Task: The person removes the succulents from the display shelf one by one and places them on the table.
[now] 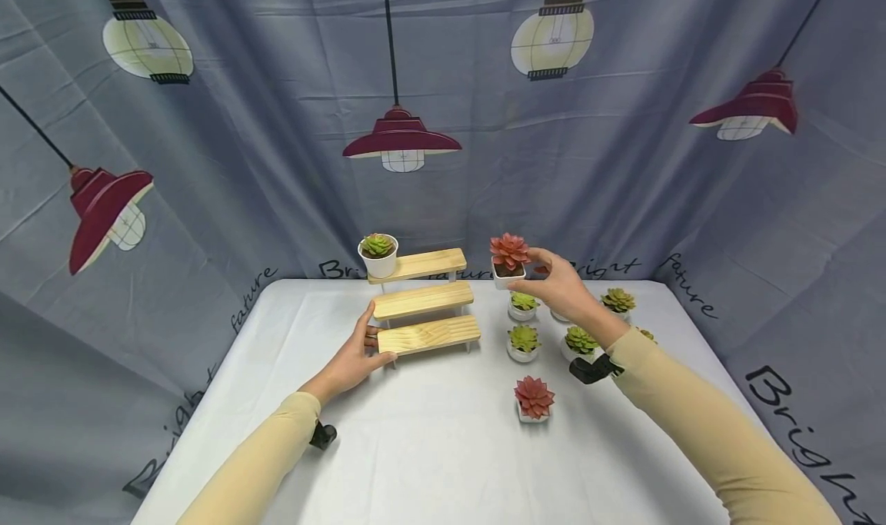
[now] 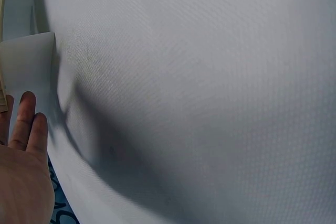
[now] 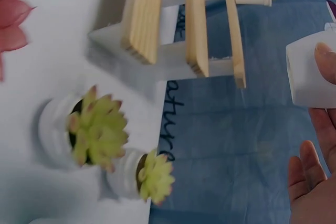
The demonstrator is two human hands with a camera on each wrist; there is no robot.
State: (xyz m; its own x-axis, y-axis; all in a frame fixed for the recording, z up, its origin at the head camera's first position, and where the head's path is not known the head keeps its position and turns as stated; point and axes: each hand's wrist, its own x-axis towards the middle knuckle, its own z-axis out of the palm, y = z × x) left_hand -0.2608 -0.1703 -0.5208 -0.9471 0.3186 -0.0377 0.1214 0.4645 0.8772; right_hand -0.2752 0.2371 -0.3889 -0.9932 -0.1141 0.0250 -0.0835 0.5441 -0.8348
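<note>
A three-tier wooden display stand [image 1: 424,300] with white side supports stands on the white-covered table. My left hand [image 1: 349,360] holds its left end, with the thumb at the front edge of the lowest tier; in the left wrist view, fingers [image 2: 23,121] lie against a white side panel. A green succulent in a white pot [image 1: 379,265] sits at the left of the top tier. My right hand [image 1: 562,290] pinches the white pot of a red potted succulent [image 1: 508,257], raised to the right of the stand. In the right wrist view the pot [image 3: 310,72] shows between thumb and fingers.
Several green potted succulents stand on the right of the table, among them a nearer one [image 1: 523,342], one behind it [image 1: 522,304] and one beside my right wrist [image 1: 581,340]. Another red succulent [image 1: 534,398] stands closer to me. A grey-blue printed curtain [image 1: 443,202] hangs behind.
</note>
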